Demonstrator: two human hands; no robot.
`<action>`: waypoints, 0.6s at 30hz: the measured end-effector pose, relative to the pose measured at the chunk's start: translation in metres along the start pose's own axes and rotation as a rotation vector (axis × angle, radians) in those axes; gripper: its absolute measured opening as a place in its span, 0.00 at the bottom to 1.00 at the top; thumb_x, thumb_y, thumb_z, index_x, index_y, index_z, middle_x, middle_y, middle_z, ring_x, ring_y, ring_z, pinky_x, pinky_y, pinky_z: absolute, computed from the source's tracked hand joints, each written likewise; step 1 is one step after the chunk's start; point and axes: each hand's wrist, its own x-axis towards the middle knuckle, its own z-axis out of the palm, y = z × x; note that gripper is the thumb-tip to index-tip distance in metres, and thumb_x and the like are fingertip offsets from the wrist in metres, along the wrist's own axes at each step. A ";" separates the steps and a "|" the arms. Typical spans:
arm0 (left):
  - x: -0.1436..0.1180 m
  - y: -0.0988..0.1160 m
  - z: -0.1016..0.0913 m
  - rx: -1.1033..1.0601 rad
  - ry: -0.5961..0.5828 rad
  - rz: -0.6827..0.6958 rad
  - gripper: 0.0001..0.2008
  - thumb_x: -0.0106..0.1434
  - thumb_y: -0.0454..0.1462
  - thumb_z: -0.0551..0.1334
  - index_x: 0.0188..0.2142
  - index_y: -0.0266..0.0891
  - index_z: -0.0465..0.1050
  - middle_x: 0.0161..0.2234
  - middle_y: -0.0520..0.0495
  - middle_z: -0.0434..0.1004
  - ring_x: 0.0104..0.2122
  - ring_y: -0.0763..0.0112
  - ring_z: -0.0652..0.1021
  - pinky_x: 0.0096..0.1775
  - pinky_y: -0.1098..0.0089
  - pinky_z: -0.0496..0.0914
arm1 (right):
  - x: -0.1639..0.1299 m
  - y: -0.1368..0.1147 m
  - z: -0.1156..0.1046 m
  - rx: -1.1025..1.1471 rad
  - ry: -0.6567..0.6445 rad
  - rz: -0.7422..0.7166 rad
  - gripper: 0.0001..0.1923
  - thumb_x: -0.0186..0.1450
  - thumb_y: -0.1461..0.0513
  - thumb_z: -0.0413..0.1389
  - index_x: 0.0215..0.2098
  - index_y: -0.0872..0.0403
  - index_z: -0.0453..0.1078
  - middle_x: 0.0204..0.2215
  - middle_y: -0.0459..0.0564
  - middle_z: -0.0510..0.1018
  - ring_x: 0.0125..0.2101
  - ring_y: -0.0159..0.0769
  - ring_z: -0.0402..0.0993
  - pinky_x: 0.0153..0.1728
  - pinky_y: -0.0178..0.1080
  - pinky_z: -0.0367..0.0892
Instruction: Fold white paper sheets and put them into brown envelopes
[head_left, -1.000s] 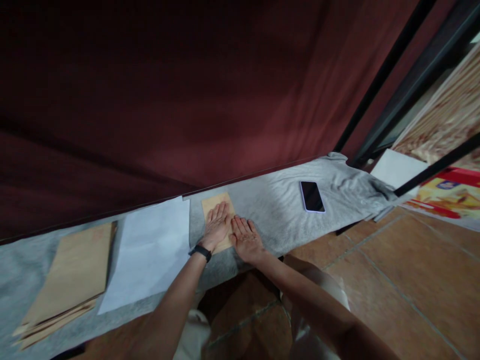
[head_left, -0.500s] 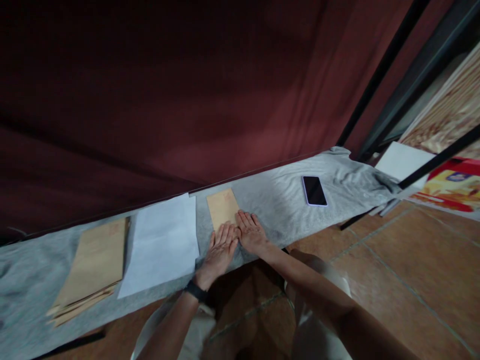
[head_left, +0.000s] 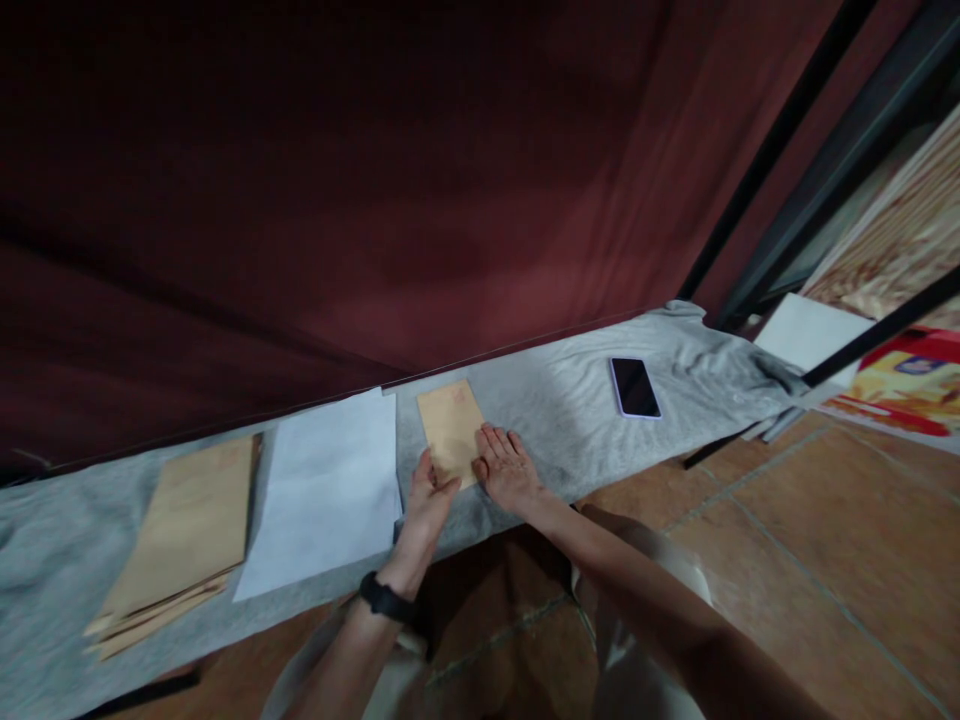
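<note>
Both hands [head_left: 427, 500] slid to brown envelope's [head_left: 450, 430] near edge.

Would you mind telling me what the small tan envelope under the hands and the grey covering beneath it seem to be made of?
The small tan envelope looks like matte kraft paper: flat, thin, crisp-edged, without shine. The left hand grips its near edge and the right hand lies flat beside its right edge. The grey covering seems to be soft fabric, perhaps felt or fleece, since it rumples into ripples near the phone.

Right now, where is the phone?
In the head view, the phone lies flat on the grey cloth, to the right of the small brown envelope and both hands, near the cloth's right end.
</note>
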 end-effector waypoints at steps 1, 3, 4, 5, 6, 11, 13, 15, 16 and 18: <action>0.004 0.003 -0.002 -0.123 0.021 -0.104 0.35 0.66 0.34 0.58 0.69 0.36 0.48 0.51 0.37 0.78 0.43 0.65 0.82 0.43 0.64 0.78 | 0.000 0.000 0.001 -0.005 0.003 -0.008 0.29 0.75 0.57 0.43 0.70 0.60 0.54 0.70 0.56 0.56 0.69 0.45 0.54 0.68 0.51 0.48; 0.010 0.011 -0.007 -0.368 0.094 -0.339 0.40 0.61 0.33 0.64 0.69 0.39 0.47 0.45 0.42 0.79 0.38 0.67 0.82 0.41 0.66 0.77 | 0.001 0.001 0.001 -0.011 0.013 -0.019 0.29 0.75 0.57 0.44 0.70 0.60 0.54 0.69 0.57 0.57 0.68 0.46 0.55 0.68 0.51 0.49; 0.013 0.015 -0.009 -0.464 0.111 -0.408 0.44 0.59 0.33 0.65 0.70 0.38 0.45 0.42 0.44 0.80 0.36 0.67 0.82 0.40 0.67 0.76 | 0.001 0.001 0.000 -0.009 0.018 -0.024 0.29 0.75 0.57 0.44 0.70 0.60 0.55 0.69 0.57 0.58 0.68 0.47 0.55 0.67 0.51 0.50; 0.016 0.019 -0.011 -0.598 0.129 -0.482 0.47 0.56 0.31 0.67 0.70 0.38 0.45 0.39 0.46 0.80 0.35 0.68 0.81 0.40 0.68 0.75 | 0.002 0.001 -0.001 -0.002 0.023 -0.024 0.28 0.75 0.57 0.44 0.70 0.60 0.55 0.69 0.58 0.59 0.68 0.47 0.56 0.67 0.52 0.50; 0.018 0.024 -0.013 -0.735 0.140 -0.539 0.48 0.53 0.30 0.68 0.70 0.38 0.46 0.37 0.49 0.80 0.34 0.68 0.81 0.41 0.68 0.74 | 0.003 0.001 -0.003 0.010 0.028 -0.021 0.28 0.75 0.57 0.45 0.69 0.61 0.56 0.68 0.58 0.60 0.67 0.47 0.57 0.67 0.52 0.51; 0.033 0.041 -0.021 -1.033 0.167 -0.474 0.42 0.48 0.31 0.68 0.64 0.38 0.61 0.39 0.48 0.81 0.36 0.66 0.80 0.44 0.66 0.72 | 0.006 -0.006 -0.022 0.124 0.041 -0.135 0.28 0.76 0.54 0.43 0.69 0.59 0.57 0.67 0.58 0.64 0.67 0.45 0.58 0.66 0.51 0.55; 0.037 0.044 -0.024 -1.085 0.165 -0.435 0.37 0.47 0.32 0.69 0.59 0.37 0.67 0.42 0.46 0.81 0.39 0.65 0.80 0.46 0.66 0.71 | 0.006 -0.010 -0.028 0.152 0.036 -0.239 0.31 0.75 0.53 0.46 0.71 0.58 0.53 0.68 0.57 0.62 0.67 0.44 0.57 0.67 0.51 0.54; 0.041 0.047 -0.028 -1.156 0.154 -0.440 0.33 0.47 0.34 0.70 0.54 0.38 0.71 0.44 0.45 0.81 0.41 0.64 0.80 0.46 0.66 0.71 | 0.006 -0.013 -0.030 0.177 0.040 -0.272 0.30 0.74 0.57 0.47 0.71 0.60 0.52 0.68 0.59 0.61 0.67 0.45 0.58 0.67 0.50 0.55; 0.042 0.049 -0.030 -1.202 0.147 -0.457 0.30 0.47 0.35 0.70 0.53 0.38 0.72 0.44 0.45 0.81 0.42 0.64 0.80 0.45 0.66 0.72 | 0.007 -0.013 -0.031 0.204 0.051 -0.253 0.29 0.73 0.60 0.46 0.70 0.61 0.53 0.68 0.60 0.61 0.66 0.44 0.59 0.67 0.49 0.56; 0.044 0.053 -0.035 -1.313 0.099 -0.506 0.25 0.53 0.41 0.70 0.51 0.39 0.73 0.44 0.45 0.81 0.42 0.64 0.80 0.43 0.66 0.73 | 0.012 -0.013 -0.033 0.335 0.091 -0.167 0.28 0.73 0.63 0.44 0.70 0.61 0.55 0.67 0.61 0.64 0.65 0.44 0.62 0.65 0.48 0.59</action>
